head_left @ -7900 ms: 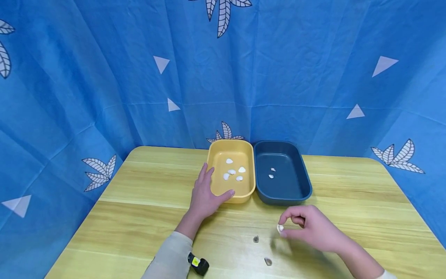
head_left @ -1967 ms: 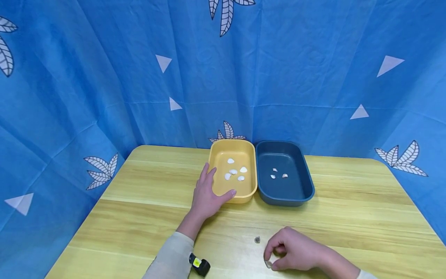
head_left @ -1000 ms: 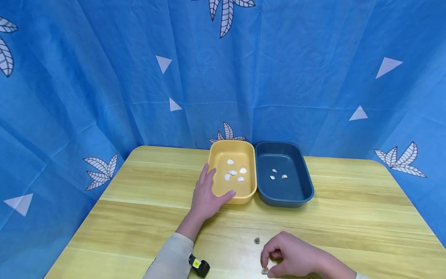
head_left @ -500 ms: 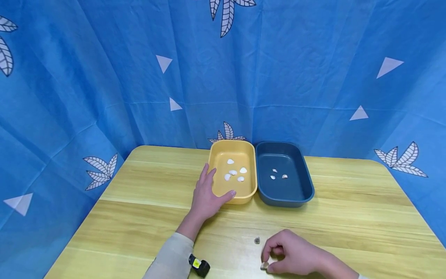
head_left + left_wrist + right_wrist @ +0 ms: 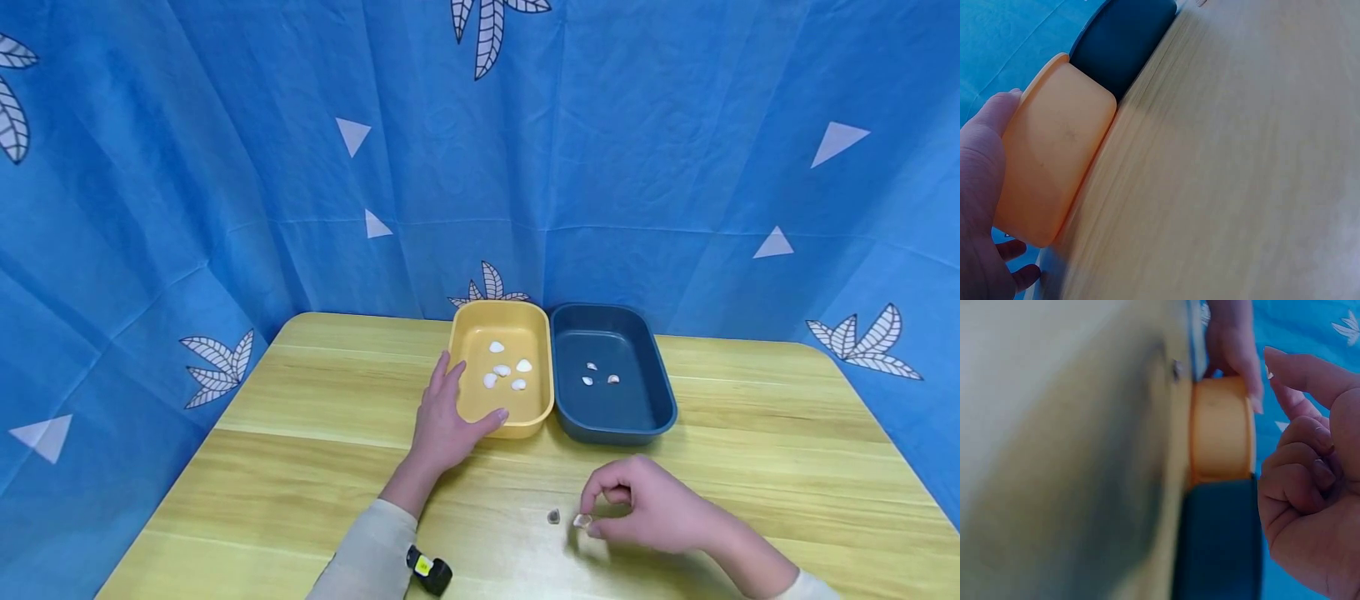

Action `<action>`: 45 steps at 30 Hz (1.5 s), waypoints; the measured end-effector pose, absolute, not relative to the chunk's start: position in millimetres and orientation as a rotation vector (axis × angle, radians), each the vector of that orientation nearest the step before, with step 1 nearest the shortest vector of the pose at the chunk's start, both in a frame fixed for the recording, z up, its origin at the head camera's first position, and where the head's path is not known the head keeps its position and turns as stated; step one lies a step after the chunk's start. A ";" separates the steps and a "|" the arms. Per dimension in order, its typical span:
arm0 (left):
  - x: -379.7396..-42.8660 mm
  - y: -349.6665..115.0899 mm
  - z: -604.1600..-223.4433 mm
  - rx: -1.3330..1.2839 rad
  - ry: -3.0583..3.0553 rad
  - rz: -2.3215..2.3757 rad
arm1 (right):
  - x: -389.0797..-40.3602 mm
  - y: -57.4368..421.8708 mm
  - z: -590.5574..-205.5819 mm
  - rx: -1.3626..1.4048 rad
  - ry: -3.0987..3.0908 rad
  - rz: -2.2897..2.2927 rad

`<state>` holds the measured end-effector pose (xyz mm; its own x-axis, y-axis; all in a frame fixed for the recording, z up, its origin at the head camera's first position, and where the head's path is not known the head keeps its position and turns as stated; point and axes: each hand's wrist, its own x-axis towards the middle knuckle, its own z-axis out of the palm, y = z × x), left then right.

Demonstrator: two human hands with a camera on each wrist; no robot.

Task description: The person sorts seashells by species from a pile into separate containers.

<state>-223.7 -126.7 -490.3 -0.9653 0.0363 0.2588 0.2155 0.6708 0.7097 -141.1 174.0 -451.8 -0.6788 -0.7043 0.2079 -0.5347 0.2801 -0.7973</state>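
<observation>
My right hand pinches a small pale seashell between thumb and fingertips, just above the table. In the right wrist view, only a sliver of that shell shows at the fingertips of the right hand. A small dark shell lies on the table to its left. My left hand rests spread at the near left corner of the yellow tray, thumb over the front rim and fingers along the left side. Several white shells lie in that tray. The blue tray holds three small shells.
Both trays stand side by side at the back of the wooden table. A blue patterned curtain hangs behind the table. On the left sleeve sits a black wrist device.
A third shell has come to lie in the blue tray. My right hand has since pinched another shell off the table and lifted it forward. The left hand keeps its place.
</observation>
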 end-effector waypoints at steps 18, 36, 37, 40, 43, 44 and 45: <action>-224.4 -127.9 -491.1 -0.219 -2.653 -1.171 | -190.3 182.3 -400.8 -1.094 2.532 -1.522; -223.2 -127.9 -489.0 -0.221 -2.672 -1.168 | -249.2 186.6 -394.0 -0.610 2.719 -1.629; -223.2 -127.9 -489.0 -0.220 -2.675 -1.167 | -252.0 186.5 -394.0 -0.581 2.717 -1.639; -223.4 -128.0 -489.3 -0.221 -2.678 -1.166 | -260.0 185.5 -395.2 -0.509 2.727 -1.663; -223.9 -128.3 -489.6 -0.217 -2.676 -1.163 | -268.0 184.1 -398.9 -0.452 2.758 -1.672; -223.9 -128.3 -489.7 -0.215 -2.673 -1.163 | -270.5 183.6 -400.7 -0.433 2.768 -1.673; -223.8 -128.3 -489.6 -0.214 -2.673 -1.164 | -272.8 183.2 -402.7 -0.413 2.775 -1.675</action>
<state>-223.8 -128.3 -489.6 -0.9656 0.0458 0.2559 0.2185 0.6761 0.7036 -272.8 183.2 -402.7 -0.9602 -0.1495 0.2358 -0.2783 0.4444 -0.8515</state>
